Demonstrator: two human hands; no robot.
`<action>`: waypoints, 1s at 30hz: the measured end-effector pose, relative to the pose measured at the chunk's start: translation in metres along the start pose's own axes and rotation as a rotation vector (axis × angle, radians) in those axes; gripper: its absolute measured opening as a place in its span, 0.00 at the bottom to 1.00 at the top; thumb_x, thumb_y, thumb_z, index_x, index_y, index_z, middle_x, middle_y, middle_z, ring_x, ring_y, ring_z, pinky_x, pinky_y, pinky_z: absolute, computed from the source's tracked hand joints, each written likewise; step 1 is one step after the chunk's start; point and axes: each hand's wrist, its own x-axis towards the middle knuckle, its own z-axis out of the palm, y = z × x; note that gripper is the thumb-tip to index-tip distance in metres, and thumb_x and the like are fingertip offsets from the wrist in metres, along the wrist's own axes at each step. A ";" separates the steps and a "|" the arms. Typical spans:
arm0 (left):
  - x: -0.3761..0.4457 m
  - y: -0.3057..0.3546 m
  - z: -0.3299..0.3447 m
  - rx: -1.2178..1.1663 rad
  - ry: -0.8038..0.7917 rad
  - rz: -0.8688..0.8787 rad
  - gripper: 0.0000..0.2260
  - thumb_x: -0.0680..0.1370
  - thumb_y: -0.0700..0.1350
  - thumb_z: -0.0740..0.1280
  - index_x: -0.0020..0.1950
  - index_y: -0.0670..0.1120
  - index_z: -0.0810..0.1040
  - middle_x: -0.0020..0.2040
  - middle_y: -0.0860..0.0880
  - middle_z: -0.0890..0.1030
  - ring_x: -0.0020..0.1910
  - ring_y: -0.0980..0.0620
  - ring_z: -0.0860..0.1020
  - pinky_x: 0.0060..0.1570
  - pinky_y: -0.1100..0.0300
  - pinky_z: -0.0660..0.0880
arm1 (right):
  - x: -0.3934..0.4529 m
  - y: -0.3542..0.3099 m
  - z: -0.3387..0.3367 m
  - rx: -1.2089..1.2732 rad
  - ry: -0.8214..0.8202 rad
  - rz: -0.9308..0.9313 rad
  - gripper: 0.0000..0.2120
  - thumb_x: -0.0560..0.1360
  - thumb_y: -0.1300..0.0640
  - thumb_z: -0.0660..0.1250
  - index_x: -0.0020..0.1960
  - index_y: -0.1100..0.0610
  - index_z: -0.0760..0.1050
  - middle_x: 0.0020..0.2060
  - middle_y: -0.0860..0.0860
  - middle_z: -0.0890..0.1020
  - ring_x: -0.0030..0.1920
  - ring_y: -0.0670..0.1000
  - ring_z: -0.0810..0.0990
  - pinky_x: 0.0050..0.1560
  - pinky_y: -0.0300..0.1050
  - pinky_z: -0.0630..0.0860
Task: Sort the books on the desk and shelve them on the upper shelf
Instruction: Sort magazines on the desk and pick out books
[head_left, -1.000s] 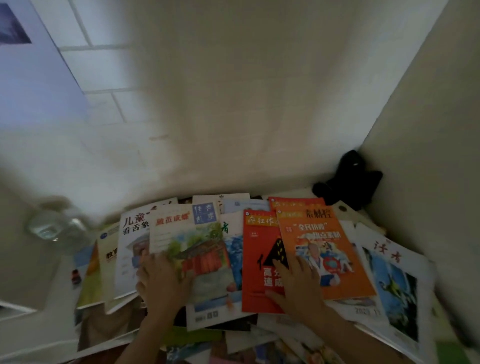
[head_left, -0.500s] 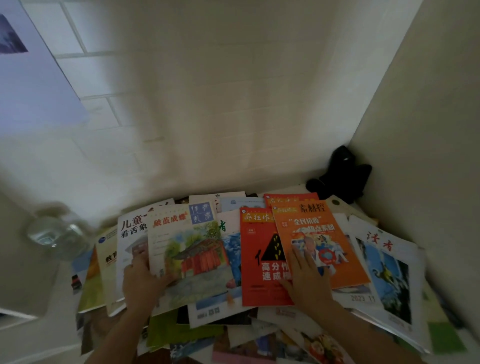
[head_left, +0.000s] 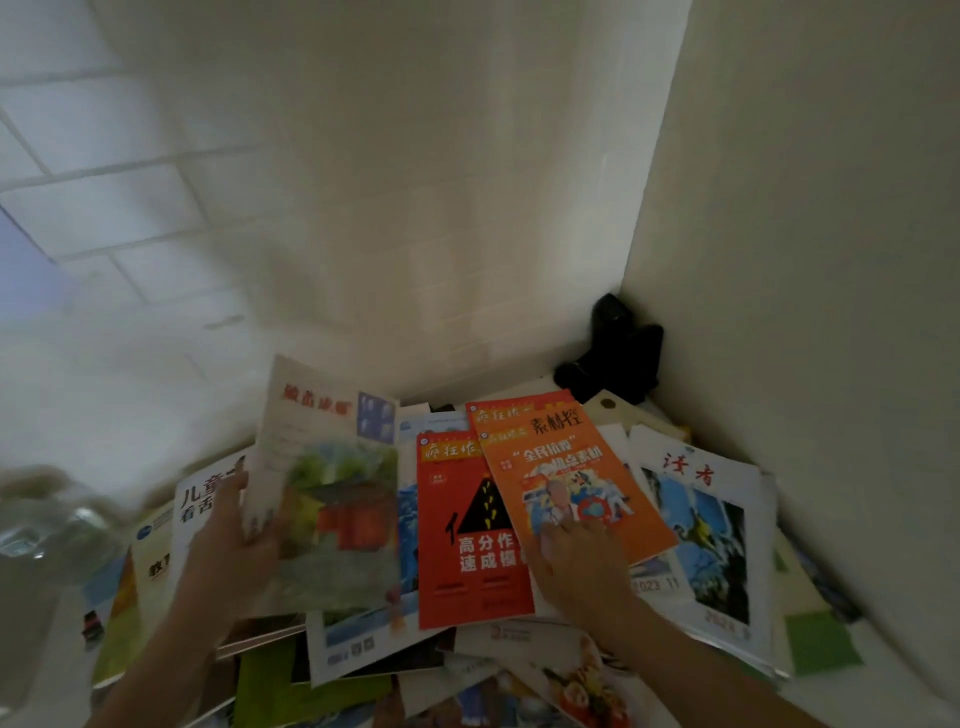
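**Kid:** What is on the far left?

**Me:** I see a clear bottle (head_left: 49, 525) there. It is blurry. Next to it are books spread out flat on the desk (head_left: 571, 387), one over another. One white book (head_left: 200, 506) has big black letters.

**Kid:** What is your left hand doing?

**Me:** My left hand (head_left: 234, 540) is grasping a book with a painted house (head_left: 332, 499) on the front. My thumb is on the cover and the other fingers are behind it. The book is tipped up off the pile. It looks blurry.

**Kid:** And in the middle?

**Me:** A red book (head_left: 467, 530) with a black triangle lies flat. An orange book (head_left: 566, 478) lies partly on top of it, turned a bit.

**Kid:** Where is your right hand?

**Me:** My right hand (head_left: 576, 561) lies flat and released, with the fingers spread, on the low edge of the orange book. It holds nothing.

**Kid:** What is on the right?

**Me:** A white magazine (head_left: 701, 530) with red letters and a blue picture. Behind it, in the corner by the wall, sits a black thing (head_left: 618, 348). I cannot tell what it is.
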 end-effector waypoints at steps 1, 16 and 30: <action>-0.003 0.012 0.013 -0.145 -0.028 -0.036 0.16 0.78 0.39 0.66 0.63 0.48 0.66 0.48 0.44 0.80 0.40 0.48 0.78 0.35 0.55 0.75 | 0.004 0.011 -0.006 0.119 0.091 0.006 0.28 0.78 0.40 0.46 0.41 0.56 0.78 0.36 0.52 0.81 0.34 0.51 0.76 0.36 0.47 0.75; -0.034 0.002 0.279 -0.083 -0.094 -0.193 0.16 0.75 0.37 0.69 0.62 0.41 0.72 0.55 0.43 0.77 0.54 0.42 0.77 0.52 0.44 0.78 | 0.021 0.111 -0.025 0.589 0.023 0.369 0.18 0.70 0.38 0.68 0.36 0.51 0.70 0.30 0.49 0.73 0.30 0.45 0.73 0.29 0.33 0.70; -0.028 0.033 0.274 0.053 -0.367 -0.242 0.22 0.77 0.44 0.67 0.68 0.41 0.62 0.60 0.40 0.73 0.52 0.45 0.75 0.47 0.54 0.76 | 0.024 0.123 -0.027 0.671 -0.079 0.495 0.16 0.71 0.52 0.76 0.50 0.63 0.80 0.36 0.51 0.79 0.36 0.47 0.77 0.40 0.42 0.75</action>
